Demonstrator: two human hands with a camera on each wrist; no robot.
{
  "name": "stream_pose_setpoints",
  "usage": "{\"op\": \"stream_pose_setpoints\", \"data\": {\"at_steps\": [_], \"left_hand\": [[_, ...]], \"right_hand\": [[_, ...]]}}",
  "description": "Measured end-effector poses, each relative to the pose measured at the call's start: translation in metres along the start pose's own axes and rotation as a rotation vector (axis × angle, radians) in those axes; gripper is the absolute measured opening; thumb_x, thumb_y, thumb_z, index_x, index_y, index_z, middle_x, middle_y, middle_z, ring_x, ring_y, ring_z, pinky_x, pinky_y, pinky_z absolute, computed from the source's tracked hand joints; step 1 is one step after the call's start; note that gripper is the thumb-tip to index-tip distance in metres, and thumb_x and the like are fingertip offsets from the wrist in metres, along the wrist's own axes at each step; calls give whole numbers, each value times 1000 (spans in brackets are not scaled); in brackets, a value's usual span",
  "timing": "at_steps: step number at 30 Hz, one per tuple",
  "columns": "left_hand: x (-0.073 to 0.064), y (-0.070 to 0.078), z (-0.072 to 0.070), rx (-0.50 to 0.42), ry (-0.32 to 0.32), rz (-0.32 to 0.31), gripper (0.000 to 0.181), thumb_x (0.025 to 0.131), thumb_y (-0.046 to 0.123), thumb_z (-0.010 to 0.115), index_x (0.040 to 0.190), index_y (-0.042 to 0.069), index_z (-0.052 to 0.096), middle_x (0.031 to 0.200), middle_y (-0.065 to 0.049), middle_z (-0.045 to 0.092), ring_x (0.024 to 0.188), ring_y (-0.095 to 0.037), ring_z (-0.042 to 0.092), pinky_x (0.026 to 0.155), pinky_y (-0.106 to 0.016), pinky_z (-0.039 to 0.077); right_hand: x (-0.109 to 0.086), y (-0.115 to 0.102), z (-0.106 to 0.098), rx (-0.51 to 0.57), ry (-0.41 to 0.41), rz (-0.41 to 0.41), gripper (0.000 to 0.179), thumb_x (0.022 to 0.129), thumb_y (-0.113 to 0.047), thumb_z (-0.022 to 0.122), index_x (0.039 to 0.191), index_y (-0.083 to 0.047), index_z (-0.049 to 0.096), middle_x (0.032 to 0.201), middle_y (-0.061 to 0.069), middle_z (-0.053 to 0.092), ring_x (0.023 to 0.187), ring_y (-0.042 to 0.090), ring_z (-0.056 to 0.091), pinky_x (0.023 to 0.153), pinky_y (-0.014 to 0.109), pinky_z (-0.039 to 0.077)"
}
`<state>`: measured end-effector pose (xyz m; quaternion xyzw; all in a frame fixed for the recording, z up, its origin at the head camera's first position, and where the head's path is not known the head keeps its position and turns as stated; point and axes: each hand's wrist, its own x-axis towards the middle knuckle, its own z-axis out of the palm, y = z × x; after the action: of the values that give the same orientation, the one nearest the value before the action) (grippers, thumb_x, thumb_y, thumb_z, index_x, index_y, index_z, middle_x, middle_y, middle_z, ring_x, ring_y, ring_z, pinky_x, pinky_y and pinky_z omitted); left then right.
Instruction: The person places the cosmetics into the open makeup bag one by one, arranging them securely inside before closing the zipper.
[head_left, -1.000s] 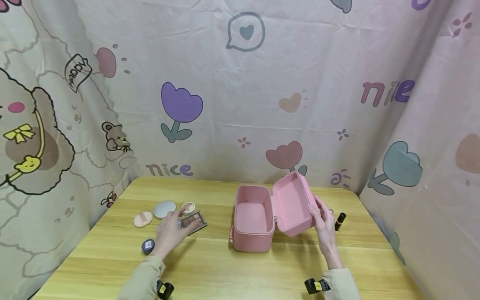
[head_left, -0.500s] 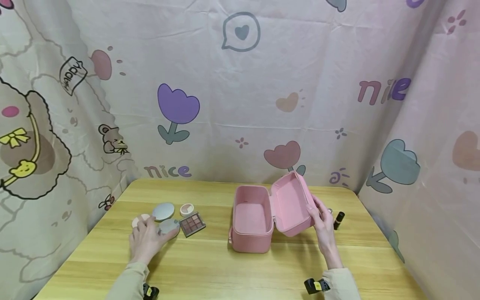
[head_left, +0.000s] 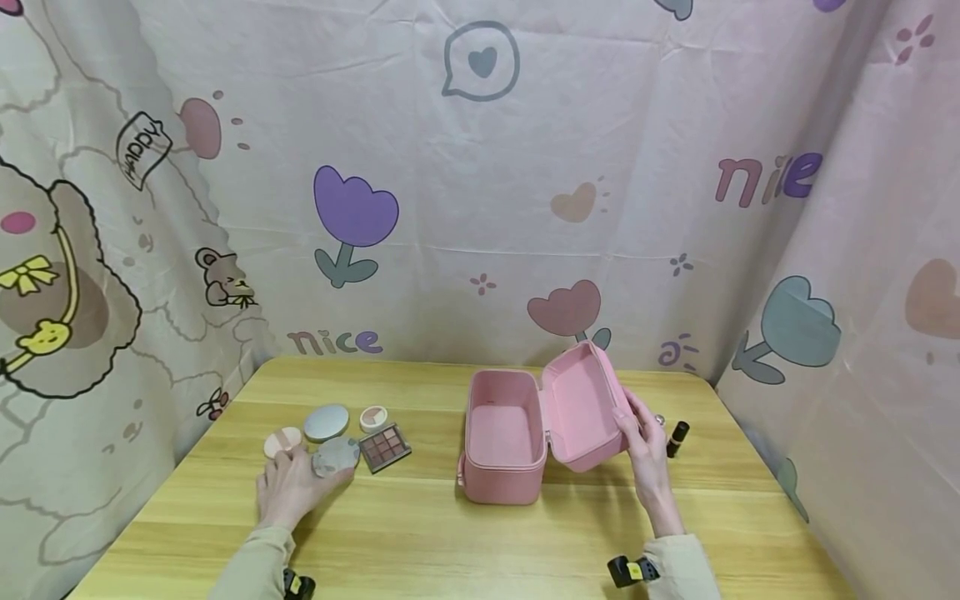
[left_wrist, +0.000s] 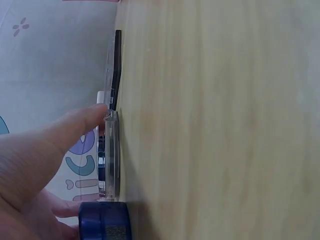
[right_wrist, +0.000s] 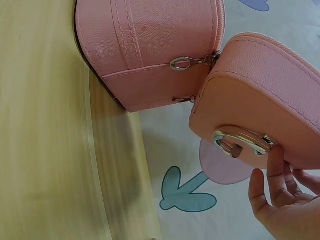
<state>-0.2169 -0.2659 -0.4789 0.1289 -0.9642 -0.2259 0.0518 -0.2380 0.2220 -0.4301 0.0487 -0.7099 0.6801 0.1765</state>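
Observation:
My left hand (head_left: 291,492) reaches over the left part of the table. In the left wrist view its thumb stretches to the edge of a clear-rimmed round compact (left_wrist: 113,160). Its other fingers lie behind a dark blue jar (left_wrist: 105,221), which the hand hides in the head view. The compact (head_left: 335,457) sits beside an eyeshadow palette (head_left: 386,448). A powder puff (head_left: 282,442) lies just past the fingers. My right hand (head_left: 645,442) grips the lid (head_left: 581,404) of an unzipped pink makeup case (head_left: 504,479), thumb over its rim, fingers outside near the handle (right_wrist: 240,137).
Behind the compact lie a silvery round disc (head_left: 326,422) and a small white round pan (head_left: 372,418) with coloured sections. A black lipstick tube (head_left: 677,439) stands right of my right hand, near a small shiny object (head_left: 659,419). A printed curtain (head_left: 450,167) encloses the table.
My left hand has moved left from over the palette, uncovering it and the compact, and now covers the dark blue jar. My right hand still holds the lid in the same position.

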Motion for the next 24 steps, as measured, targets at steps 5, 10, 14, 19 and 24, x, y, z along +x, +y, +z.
{"op": "stream_pose_setpoints", "data": {"at_steps": [5, 10, 14, 19, 24], "left_hand": [[1, 0, 1, -4, -10, 2, 84, 76, 60, 78, 113, -11, 52, 106, -39, 53, 96, -52, 52, 83, -62, 44], [1, 1, 2, -15, -19, 11, 83, 75, 57, 79, 116, -11, 55, 108, -39, 54, 97, -54, 52, 83, -63, 44], [3, 0, 3, -8, -28, 18, 85, 75, 56, 79, 119, -12, 54, 110, -40, 54, 99, -56, 51, 84, -65, 44], [4, 0, 3, -2, -48, 13, 89, 76, 60, 77, 121, -13, 52, 111, -39, 52, 102, -56, 50, 86, -66, 44], [6, 0, 3, -7, -46, 25, 94, 78, 61, 75, 130, -13, 50, 116, -39, 53, 106, -55, 50, 90, -67, 42]], "right_hand": [[0, 0, 0, 1, 2, 5, 49, 104, -16, 49, 151, -2, 43, 123, -21, 58, 109, -1, 59, 88, 12, 53], [-1, 0, 1, -2, 0, 13, 50, 104, -16, 48, 152, -2, 41, 127, -19, 55, 110, -2, 58, 89, 11, 52], [0, 1, 1, 2, -4, 9, 50, 104, -16, 48, 152, -1, 40, 128, -17, 54, 110, -3, 58, 89, 11, 52], [-1, 1, 1, 0, -2, 2, 50, 104, -16, 49, 152, -1, 41, 128, -16, 55, 110, -3, 59, 89, 11, 52], [-1, 0, 0, -8, -5, 3, 50, 105, -17, 48, 152, -2, 41, 134, -6, 52, 110, -3, 58, 89, 11, 52]]}}
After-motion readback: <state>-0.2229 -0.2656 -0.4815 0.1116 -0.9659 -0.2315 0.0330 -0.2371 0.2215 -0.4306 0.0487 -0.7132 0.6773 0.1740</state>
